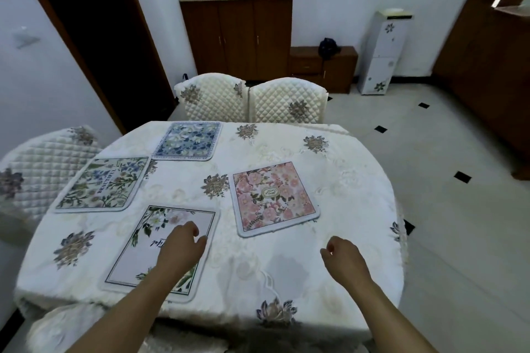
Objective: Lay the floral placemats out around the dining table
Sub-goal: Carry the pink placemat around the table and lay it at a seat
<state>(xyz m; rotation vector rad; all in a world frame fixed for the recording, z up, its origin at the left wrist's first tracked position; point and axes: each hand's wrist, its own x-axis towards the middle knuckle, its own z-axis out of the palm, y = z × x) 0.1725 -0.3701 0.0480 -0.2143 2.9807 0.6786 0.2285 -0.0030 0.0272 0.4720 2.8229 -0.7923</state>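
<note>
1. Head view, surface and room: a rounded dining table [358, 169] wears a cream tablecloth [258, 266] printed with dark flower motifs. 2 quilted white chairs [286, 103] stand at its far edge, and a third quilted chair [43, 163] stands at its left. Behind them are a brown wooden cabinet [238, 37], a low wooden stand [338, 66], a white floral water dispenser [381, 51] and a pale tiled floor [444, 180] with black diamond insets.
2. Head view, placemats: 4 lie flat, all apart. The blue placemat [187, 140] sits at the far edge before the left chair, its long axis across the table. The green placemat [104, 183] lies left, its "BEAUTIFUL" lettering running away from the viewer. The pink placemat [274, 199] lies right of centre, slightly rotated. The white placemat [163, 249] lies nearest, its long axis tilted toward the far right and its script upside down.
3. Head view, hands: the left hand [182, 246] hangs over the white placemat with fingers loosely curled, grasping nothing. The right hand [342, 255] hangs over bare cloth, also loosely curled and empty.
</note>
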